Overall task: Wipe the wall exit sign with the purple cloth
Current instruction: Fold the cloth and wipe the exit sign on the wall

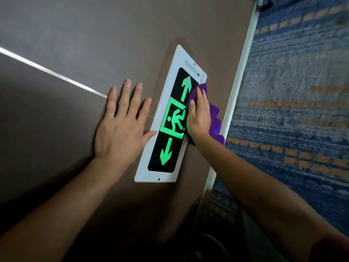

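The exit sign [166,152] is a white-framed panel on the brown wall, with a black face, two green arrows and a lit green running figure. My right hand [199,116] presses the purple cloth [215,120] flat against the sign's right edge, near the figure and the upper arrow. The cloth bunches out from under the hand toward the floor trim. My left hand [122,125] lies flat on the wall just left of the sign, fingers spread, thumb touching the sign's white frame.
The brown wall [75,53] has a thin bright seam [52,71] running diagonally on the left. A white skirting strip [238,87] separates the wall from a blue carpet with orange dashes [292,110] on the right.
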